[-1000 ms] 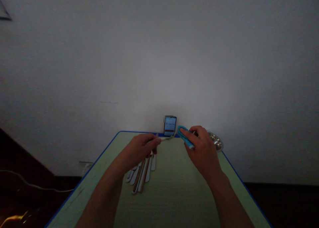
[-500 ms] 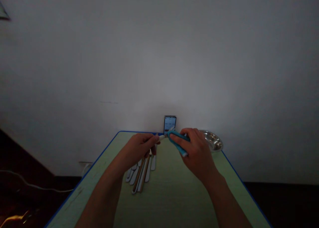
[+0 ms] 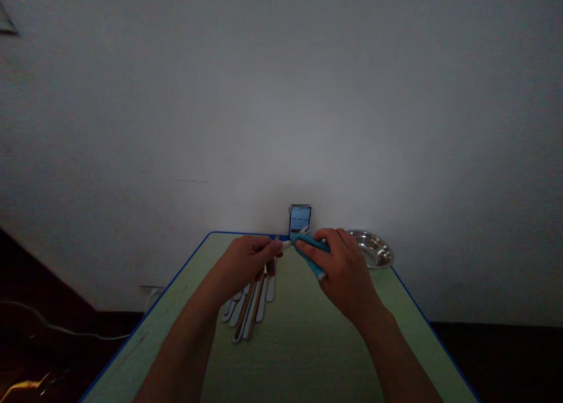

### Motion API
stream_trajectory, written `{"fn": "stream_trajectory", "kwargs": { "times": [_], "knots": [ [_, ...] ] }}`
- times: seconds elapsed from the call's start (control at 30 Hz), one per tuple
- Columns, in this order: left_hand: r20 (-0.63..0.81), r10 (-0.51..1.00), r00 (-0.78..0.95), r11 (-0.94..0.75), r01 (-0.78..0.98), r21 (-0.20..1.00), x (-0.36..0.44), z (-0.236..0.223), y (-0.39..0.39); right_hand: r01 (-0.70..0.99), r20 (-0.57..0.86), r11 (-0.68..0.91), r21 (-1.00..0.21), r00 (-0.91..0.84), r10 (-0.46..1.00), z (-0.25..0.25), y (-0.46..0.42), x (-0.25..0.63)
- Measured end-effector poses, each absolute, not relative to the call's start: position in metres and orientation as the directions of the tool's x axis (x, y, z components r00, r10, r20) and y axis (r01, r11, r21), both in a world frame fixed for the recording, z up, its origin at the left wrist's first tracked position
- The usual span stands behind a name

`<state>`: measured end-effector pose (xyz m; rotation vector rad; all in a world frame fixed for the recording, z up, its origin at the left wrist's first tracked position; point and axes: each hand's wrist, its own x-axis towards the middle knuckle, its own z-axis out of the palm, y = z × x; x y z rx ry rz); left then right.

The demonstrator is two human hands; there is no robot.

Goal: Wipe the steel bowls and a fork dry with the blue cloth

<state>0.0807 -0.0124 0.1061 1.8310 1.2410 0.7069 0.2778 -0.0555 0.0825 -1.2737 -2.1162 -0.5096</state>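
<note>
Over the far part of the table, my left hand (image 3: 250, 259) pinches the pale handle of a fork (image 3: 286, 244). The fork's tined end shows small and unclear just past a blue cloth (image 3: 314, 268). My right hand (image 3: 345, 262) is closed on this cloth, which is folded around the middle of the fork and hides that part. Beneath and in front of my left hand lies a bunch of cutlery (image 3: 250, 309), several pieces with grey-white or brown handles pointing towards me. Their far ends are hidden by my hand.
A shiny metal bowl (image 3: 383, 251) stands at the far right, partly behind my right hand. A phone (image 3: 300, 215) with a lit screen leans against the wall (image 3: 281, 127). The pale green table (image 3: 308, 356) has a blue edge. A white cable (image 3: 83, 334) runs at the left.
My right hand and the cloth have moved slightly left along the fork, towards my left hand. More of the fork's far end shows. My left hand stays nearly still.
</note>
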Motion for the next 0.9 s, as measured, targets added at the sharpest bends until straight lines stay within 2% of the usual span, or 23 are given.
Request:
{"fn": "stream_trajectory", "kwargs": {
  "times": [0.5, 0.9],
  "knots": [
    [0.052, 0.923, 0.381, -0.281, 0.576, 0.767, 0.075, 0.105, -0.011, 0.888, 0.682, 0.459, -0.024, -0.321, 0.657, 0.084, -0.056, 0.28],
    [0.111, 0.902, 0.417, -0.358, 0.58, 0.731, 0.067, 0.1, -0.009, 0.887, 0.697, 0.46, -0.042, -0.304, 0.649, 0.083, -0.055, 0.283]
  ]
}}
